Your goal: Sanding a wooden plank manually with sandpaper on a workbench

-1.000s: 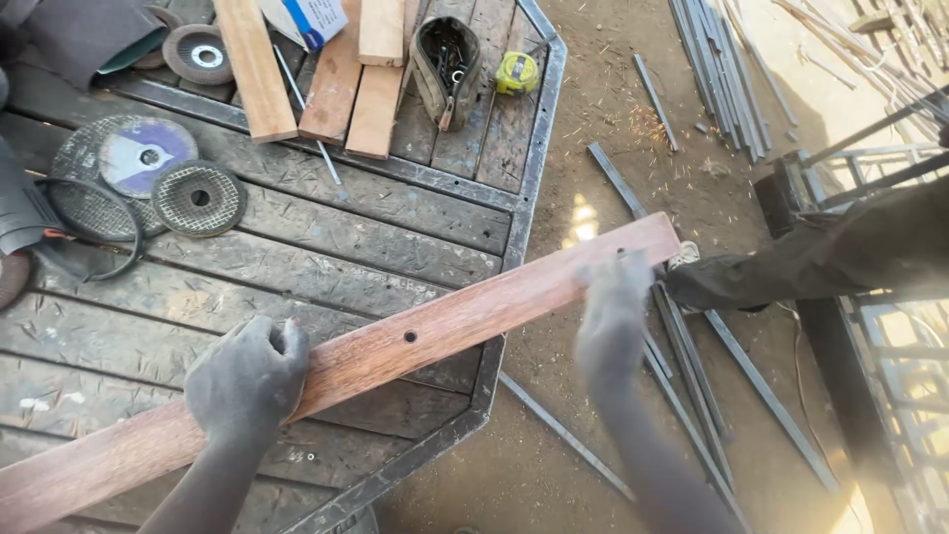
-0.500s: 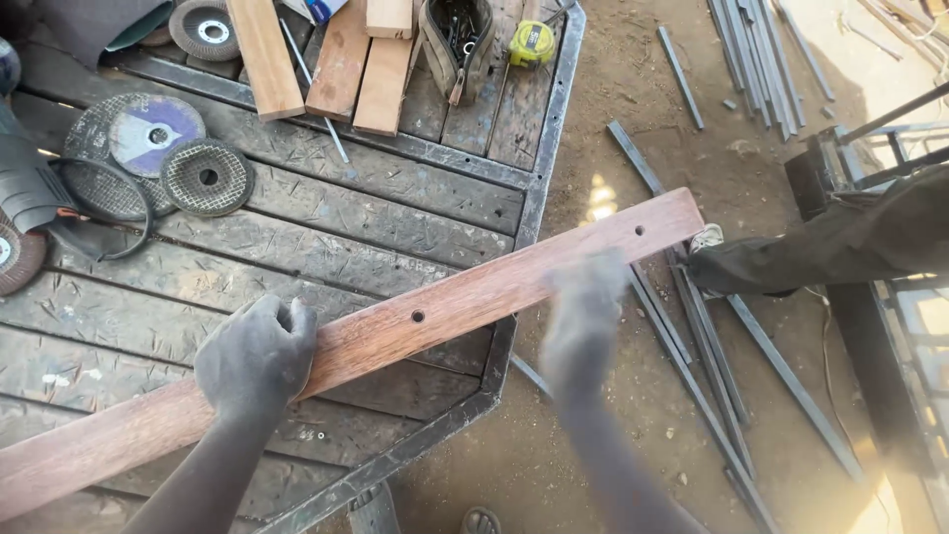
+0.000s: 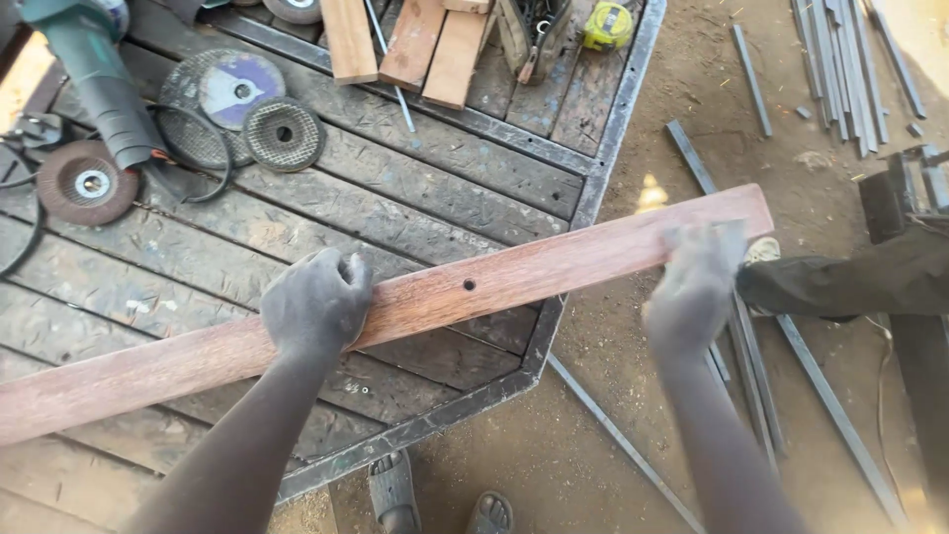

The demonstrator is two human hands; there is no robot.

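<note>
Gripping one plank [image 3: 494, 282]: left hand [image 3: 314, 302], right hand [image 3: 692, 287]

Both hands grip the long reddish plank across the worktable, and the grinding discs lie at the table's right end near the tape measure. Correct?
Not quite. In the head view the grinding discs lie at the worktable's left end, beside the angle grinder. Both the left hand and right hand grip the plank.

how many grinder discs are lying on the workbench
3: a large disc, a smaller dark disc beside it, a reddish disc left by the angle grinder. Another seems cut off at top.
</note>
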